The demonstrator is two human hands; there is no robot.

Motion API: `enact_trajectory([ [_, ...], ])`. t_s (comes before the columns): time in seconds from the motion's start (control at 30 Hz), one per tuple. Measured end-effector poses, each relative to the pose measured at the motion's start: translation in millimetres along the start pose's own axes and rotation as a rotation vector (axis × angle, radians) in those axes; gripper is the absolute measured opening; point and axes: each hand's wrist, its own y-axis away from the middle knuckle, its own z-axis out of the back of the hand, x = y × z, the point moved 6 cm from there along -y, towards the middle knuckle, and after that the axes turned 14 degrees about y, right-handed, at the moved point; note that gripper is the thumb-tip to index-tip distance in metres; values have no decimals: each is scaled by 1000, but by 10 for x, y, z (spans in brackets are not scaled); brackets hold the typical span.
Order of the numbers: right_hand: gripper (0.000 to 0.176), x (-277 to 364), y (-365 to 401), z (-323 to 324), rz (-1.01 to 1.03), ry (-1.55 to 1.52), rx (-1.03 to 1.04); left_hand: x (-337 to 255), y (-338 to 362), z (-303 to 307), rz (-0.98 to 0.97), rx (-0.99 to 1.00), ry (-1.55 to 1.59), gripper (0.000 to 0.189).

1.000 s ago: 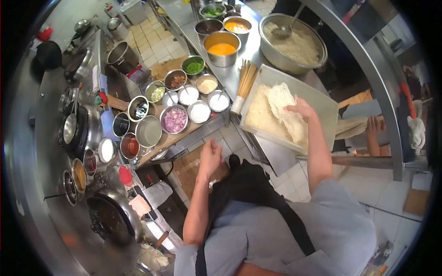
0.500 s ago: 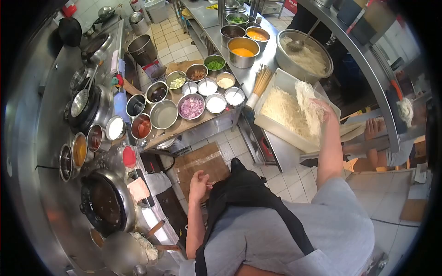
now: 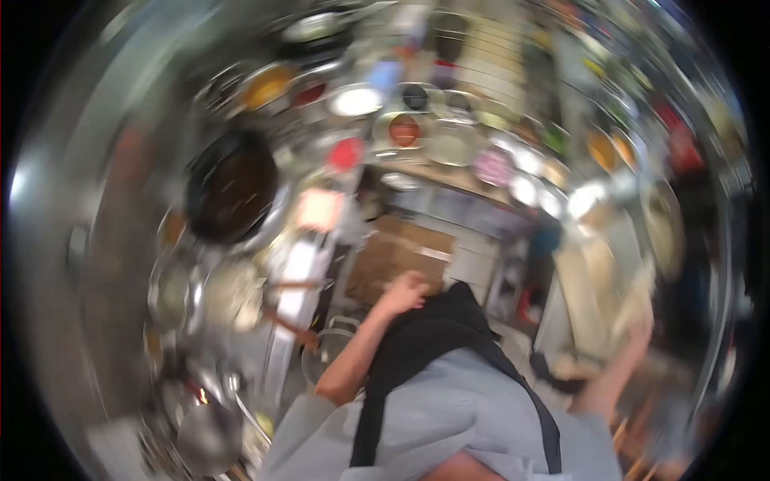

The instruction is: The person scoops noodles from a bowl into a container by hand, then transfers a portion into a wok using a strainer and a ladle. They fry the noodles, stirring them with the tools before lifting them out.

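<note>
The view is smeared by motion. My right hand (image 3: 639,329) is at the right, closed on a bunch of pale noodles (image 3: 639,290) that hangs over the near right side of a white tub. The tub (image 3: 549,325) holds more pale noodles (image 3: 592,289). My left hand (image 3: 407,290) is in front of the black apron (image 3: 437,333), above a brown cardboard sheet (image 3: 393,260) on the floor. Its fingers are loosely bent and apart, with nothing visible between them.
Metal pots with red sauce (image 3: 404,129) and chopped purple onion (image 3: 493,166) line a counter ahead. A dark wok (image 3: 233,186) sits at the left, with a wooden-handled strainer of pale noodles (image 3: 241,297) nearer. A large pot (image 3: 664,228) stands beyond the tub.
The camera has turned left, so the scene has shifted and blurred. My right hand still holds noodles and now appears lower right. The strainer and nearer pots at the left show more fully.
</note>
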Motion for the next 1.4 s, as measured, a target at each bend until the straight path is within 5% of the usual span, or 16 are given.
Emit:
enact_trajectory([
  [0.27,41,1226,116,-1793,62,170,482,-23,193,313,-76,-61,58,51],
  [0.37,44,1575,640,-3485,-41,179,554,-45,290,455,-106,-90,129,50],
  [0.47,42,1516,813,-5311,4,201,955,-159,420,598,-142,-144,186,50],
  [0.53,37,1615,1703,-6667,-108,188,1144,-226,542,738,-172,-190,213,49],
  [0.7,36,1716,3797,-9450,34,252,1685,-282,953,1186,-254,-430,384,47],
  [0.8,52,1370,4526,-10830,75,335,1895,-293,1325,1492,-262,-597,537,46],
  [0.9,74,933,5131,-11674,146,676,1808,-423,1795,1645,-297,-777,759,41],
  [0.97,83,826,5148,-12184,950,913,1262,-315,2032,1732,-363,-909,851,40],
  [1.0,87,849,5177,-12296,1313,974,910,-271,2157,1793,-394,-965,892,39],
  [1.03,77,974,5325,-12148,1470,784,867,-280,2340,1819,-348,-1061,941,37],
  [1.13,45,907,5529,-11151,1227,625,1582,130,2697,1825,-426,-1371,983,32],
  [1.17,41,485,5419,-10810,923,1088,1766,318,2787,1808,-365,-1472,928,32],
  [1.27,67,-1198,4971,-9468,1166,1584,1937,661,2780,1857,-238,-1652,920,37],
  [1.33,96,-1797,4828,-8901,931,1750,2056,896,2656,1905,-195,-1589,1037,42],
  [1.4,75,-2527,4768,-8648,97,1402,2136,1107,2349,2079,-183,-1358,1200,46],
])
